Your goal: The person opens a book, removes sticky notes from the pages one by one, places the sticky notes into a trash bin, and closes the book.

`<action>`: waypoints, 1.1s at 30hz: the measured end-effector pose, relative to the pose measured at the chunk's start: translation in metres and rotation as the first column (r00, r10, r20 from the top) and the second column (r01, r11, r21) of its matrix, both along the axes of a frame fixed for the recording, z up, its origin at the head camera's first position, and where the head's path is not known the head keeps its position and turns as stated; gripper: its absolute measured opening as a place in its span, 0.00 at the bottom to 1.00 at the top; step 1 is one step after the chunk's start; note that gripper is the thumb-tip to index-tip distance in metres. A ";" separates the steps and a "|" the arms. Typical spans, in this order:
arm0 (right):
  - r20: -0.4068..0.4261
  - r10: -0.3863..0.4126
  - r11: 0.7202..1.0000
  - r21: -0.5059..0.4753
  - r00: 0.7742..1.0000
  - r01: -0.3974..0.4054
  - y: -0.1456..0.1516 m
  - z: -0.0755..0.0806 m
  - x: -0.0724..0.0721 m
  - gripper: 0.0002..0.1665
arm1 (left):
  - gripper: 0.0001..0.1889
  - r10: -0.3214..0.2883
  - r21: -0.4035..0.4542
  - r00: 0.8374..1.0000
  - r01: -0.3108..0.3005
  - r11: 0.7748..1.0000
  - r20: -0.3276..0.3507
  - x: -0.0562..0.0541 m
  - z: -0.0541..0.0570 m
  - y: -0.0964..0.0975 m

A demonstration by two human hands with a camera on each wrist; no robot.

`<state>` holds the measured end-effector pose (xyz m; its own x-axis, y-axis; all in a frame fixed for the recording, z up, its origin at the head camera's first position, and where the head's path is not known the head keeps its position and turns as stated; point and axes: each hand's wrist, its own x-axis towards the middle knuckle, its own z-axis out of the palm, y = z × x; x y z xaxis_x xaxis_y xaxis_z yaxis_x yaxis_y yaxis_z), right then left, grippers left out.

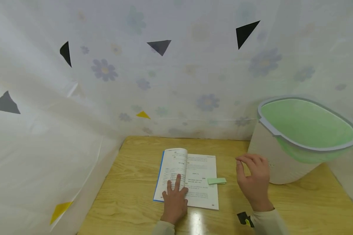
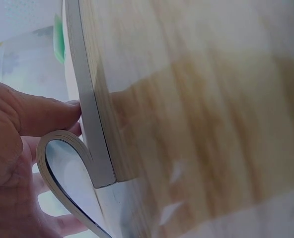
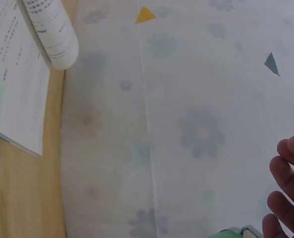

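Note:
An open book with a blue cover edge lies on the wooden table, its left pages bowing up in a curl. My left hand rests across the lower part of the left page and the gutter, fingers spread. In the left wrist view, the thumb touches the book's page edges beside the curled pages. A pale green folded strip lies on the right page and sticks out past its edge. Right of the book, my right hand is raised with loosely bent fingers and holds nothing.
A large bin with a grey rim and green inside stands at the back right, close to my right hand. Behind the table hangs a pale flowered sheet. A black patch lies by the right sleeve.

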<state>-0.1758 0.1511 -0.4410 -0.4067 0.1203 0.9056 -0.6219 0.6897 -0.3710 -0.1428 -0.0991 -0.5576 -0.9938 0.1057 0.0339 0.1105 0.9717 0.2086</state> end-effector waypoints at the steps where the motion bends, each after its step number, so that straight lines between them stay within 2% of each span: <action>1: 0.048 0.009 1.000 0.019 0.999 -0.010 0.000 -0.006 0.000 0.06 | 0.18 -0.001 -0.001 1.000 0.001 1.000 0.003 0.000 -0.001 0.000; 5: 0.227 0.006 0.995 0.099 0.974 -0.029 -0.003 -0.027 0.000 0.06 | 0.17 -0.005 0.007 1.000 0.005 1.000 0.009 0.002 -0.004 -0.001; 10: 0.400 -0.048 0.984 0.177 0.915 -0.025 -0.007 -0.050 -0.001 0.05 | 0.17 -0.012 0.006 1.000 0.012 1.000 -0.010 0.003 -0.003 -0.001; 12: 0.471 -0.068 0.979 0.200 0.880 -0.031 -0.009 -0.057 -0.002 0.05 | 0.16 -0.012 0.007 1.000 0.012 1.000 -0.013 0.003 -0.002 -0.001; 17: 0.637 -0.121 0.962 0.265 0.761 -0.069 -0.014 -0.071 -0.004 0.07 | 0.16 -0.009 0.012 1.000 0.009 1.000 -0.014 0.002 -0.003 -0.002; 19: 0.679 -0.137 0.956 0.282 0.722 -0.085 -0.015 -0.076 -0.005 0.08 | 0.16 -0.011 0.010 1.000 0.011 1.000 -0.012 0.002 -0.004 -0.002; 22: 0.716 -0.141 0.953 0.285 0.684 -0.102 -0.017 -0.082 -0.006 0.08 | 0.17 -0.012 0.010 1.000 0.012 1.000 -0.005 0.002 -0.004 -0.001; 30: 0.773 -0.151 0.949 0.288 0.616 -0.128 -0.026 -0.099 -0.011 0.10 | 0.17 -0.010 0.002 1.000 0.010 1.000 -0.021 0.000 -0.003 -0.001; 33: 0.782 -0.162 0.944 0.301 0.601 -0.137 -0.029 -0.105 -0.014 0.08 | 0.17 -0.008 0.007 1.000 0.008 1.000 -0.021 -0.001 -0.003 -0.001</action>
